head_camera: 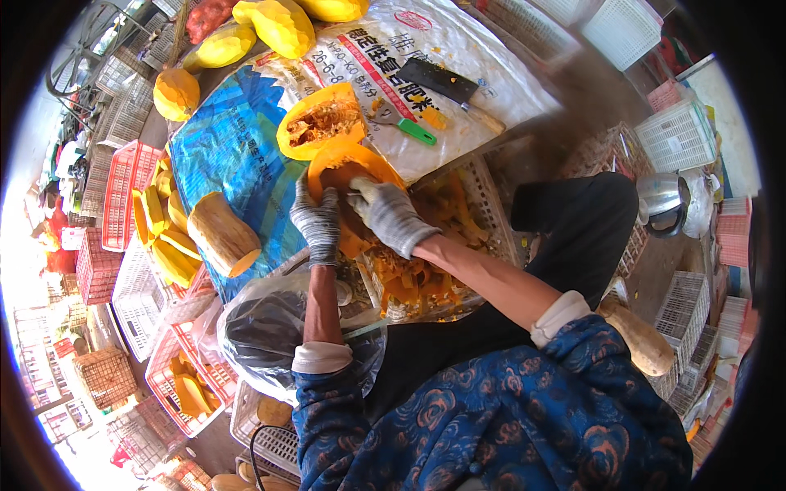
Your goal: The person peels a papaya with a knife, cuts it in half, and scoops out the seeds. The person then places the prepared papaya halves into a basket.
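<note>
My left hand (315, 220), in a grey knitted glove, grips the left side of a peeled, hollowed pumpkin half (362, 161). Inside its cavity are the fingers of my gloved right hand (393, 215); whether they hold anything there is hidden. Just beyond lies another pumpkin half (325, 123), cut side up, its stringy pulp and seeds still inside. A green-handled scraper (417, 131) rests on the white woven sack (522, 86) to the right. Past it lies a cleaver (439, 80) with a wooden handle. Below my hands, a crate (503, 227) holds orange peelings and pulp.
Peeled yellow pumpkins (282, 27) stand at the table's far left. An unpeeled pumpkin piece (224, 234) sits on the blue sheet (230, 147). Left of the table, a red plastic crate (123, 190) stands near cut yellow pieces (166, 215). At right is a metal kettle (660, 193).
</note>
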A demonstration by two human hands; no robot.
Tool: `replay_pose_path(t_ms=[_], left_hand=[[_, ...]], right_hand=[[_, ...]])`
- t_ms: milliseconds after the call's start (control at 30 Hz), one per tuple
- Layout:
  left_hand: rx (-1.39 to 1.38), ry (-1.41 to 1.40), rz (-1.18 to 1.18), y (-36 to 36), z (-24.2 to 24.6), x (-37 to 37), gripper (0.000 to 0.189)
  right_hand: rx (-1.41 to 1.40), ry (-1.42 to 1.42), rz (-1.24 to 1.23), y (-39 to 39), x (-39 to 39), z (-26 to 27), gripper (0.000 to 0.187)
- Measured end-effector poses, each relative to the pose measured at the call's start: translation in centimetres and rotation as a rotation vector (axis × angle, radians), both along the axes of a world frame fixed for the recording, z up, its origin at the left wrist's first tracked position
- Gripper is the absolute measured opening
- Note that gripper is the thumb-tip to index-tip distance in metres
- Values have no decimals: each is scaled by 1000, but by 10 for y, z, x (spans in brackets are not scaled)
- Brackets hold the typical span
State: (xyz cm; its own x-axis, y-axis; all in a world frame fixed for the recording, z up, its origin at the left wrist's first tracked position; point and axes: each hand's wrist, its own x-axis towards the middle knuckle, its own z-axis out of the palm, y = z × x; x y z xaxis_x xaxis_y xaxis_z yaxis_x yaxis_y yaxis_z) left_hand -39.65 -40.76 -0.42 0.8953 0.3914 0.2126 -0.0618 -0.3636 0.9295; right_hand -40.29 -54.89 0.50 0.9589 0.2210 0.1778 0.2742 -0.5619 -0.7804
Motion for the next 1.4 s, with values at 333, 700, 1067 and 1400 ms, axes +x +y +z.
replay_pose_path(t_ms=[333, 700, 1067, 1400], left_hand=[[-165, 12, -44, -4, -4, 2, 43], [-167, -4, -74, 0, -10, 5, 43], [-174, -144, -61, 0, -3, 13, 46], [59, -131, 58, 6, -1, 18, 43]], right_hand=[[90, 83, 52, -43, -46, 19, 18], [-84, 42, 23, -1, -14, -6, 21], [-40, 117, 36, -28, -9, 30, 20], [-169, 159, 57, -30, -43, -12, 21]])
